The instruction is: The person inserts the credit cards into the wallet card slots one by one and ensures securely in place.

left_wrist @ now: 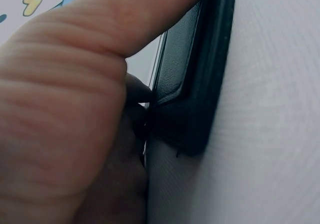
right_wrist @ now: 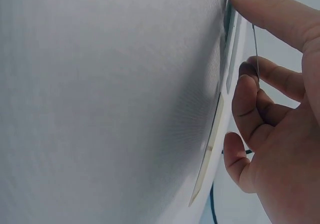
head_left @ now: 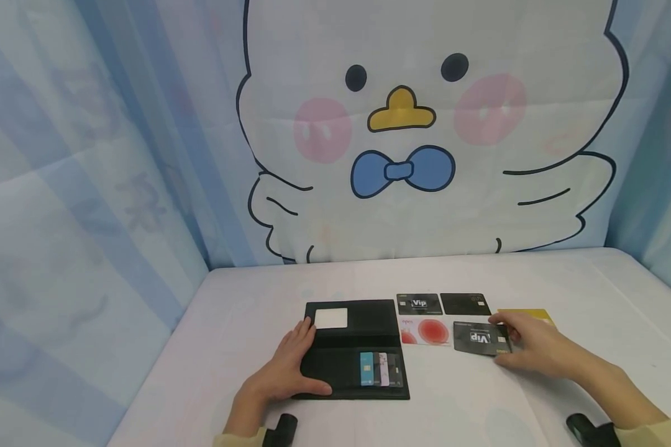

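A black card wallet (head_left: 363, 318) lies unfolded flat, with a white patch in its upper panel and several cards (head_left: 381, 369) tucked in its lower panel. My left hand (head_left: 282, 366) rests on the wallet's left edge, fingers extended and thumb (left_wrist: 135, 14) over the lower panel. In the right wrist view, the thin edge of a card (right_wrist: 256, 49) shows between the thumb and fingers of my right hand (right_wrist: 280, 134). From the head view, that hand pinches a dark grey Vip card (head_left: 475, 338) by its right end, just over the table.
Beside the wallet lie another black Vip card (head_left: 419, 304), a plain black card (head_left: 465, 304) and a pink-white card with red circles (head_left: 433, 331). A yellow card (head_left: 539, 314) lies partly behind my right hand. A printed curtain (head_left: 402, 223) hangs behind the white table (head_left: 458, 410).
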### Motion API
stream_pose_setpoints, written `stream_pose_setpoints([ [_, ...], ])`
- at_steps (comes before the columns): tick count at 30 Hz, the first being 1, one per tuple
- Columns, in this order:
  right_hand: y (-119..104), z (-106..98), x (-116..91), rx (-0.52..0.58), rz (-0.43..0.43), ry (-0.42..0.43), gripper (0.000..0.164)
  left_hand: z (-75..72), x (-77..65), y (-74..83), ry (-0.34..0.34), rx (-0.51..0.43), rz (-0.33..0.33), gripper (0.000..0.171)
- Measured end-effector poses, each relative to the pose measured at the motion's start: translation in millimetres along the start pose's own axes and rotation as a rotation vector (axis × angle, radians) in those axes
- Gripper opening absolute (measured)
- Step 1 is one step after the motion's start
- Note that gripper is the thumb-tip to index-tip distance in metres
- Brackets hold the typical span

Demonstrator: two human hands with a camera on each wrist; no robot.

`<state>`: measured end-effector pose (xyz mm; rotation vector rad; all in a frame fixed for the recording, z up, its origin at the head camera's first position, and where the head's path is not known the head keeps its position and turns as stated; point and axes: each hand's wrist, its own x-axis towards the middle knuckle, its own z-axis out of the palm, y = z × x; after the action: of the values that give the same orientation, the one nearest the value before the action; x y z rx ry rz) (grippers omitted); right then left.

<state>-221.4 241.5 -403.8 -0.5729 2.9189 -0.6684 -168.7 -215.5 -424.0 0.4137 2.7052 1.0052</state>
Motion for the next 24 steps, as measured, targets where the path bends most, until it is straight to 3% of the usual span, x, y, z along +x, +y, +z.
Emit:
stream_pose_setpoints([
  [11, 0.8, -0.7, -6.5, 0.011, -0.046, 0.032, 0.068, 0.1, 0.0, 1.2, 0.002, -0.017, 0.005, 0.119],
  [24, -20.1, 2.0, -4.4, 0.03, -0.158, 0.108, 0.065, 0.0, -0.5, 0.4, 0.007, -0.019, 0.002, 0.119],
])
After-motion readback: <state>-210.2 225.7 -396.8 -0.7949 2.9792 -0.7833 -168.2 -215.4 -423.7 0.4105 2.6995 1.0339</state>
